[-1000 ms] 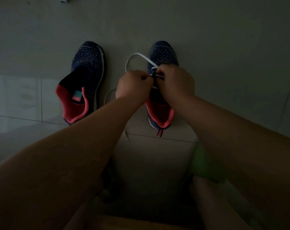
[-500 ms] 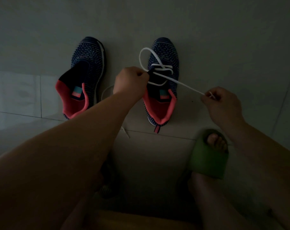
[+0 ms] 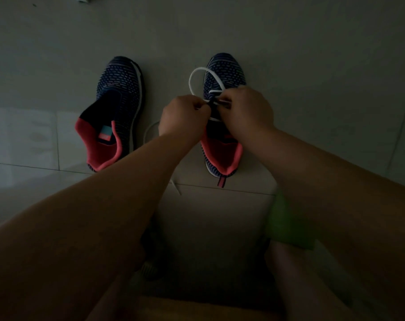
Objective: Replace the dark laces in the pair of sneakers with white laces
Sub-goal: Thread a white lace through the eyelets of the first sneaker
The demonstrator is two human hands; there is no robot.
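Dim tiled floor (image 3: 312, 66) under sneakers (image 3: 120, 93)

White lace (image 3: 198, 76) looped over right sneaker (image 3: 224, 72)

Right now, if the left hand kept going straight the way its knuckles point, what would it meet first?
Most likely the right hand: the left hand points across the right sneaker at it, both pinching the white lace. Depth is unclear in the dim light.
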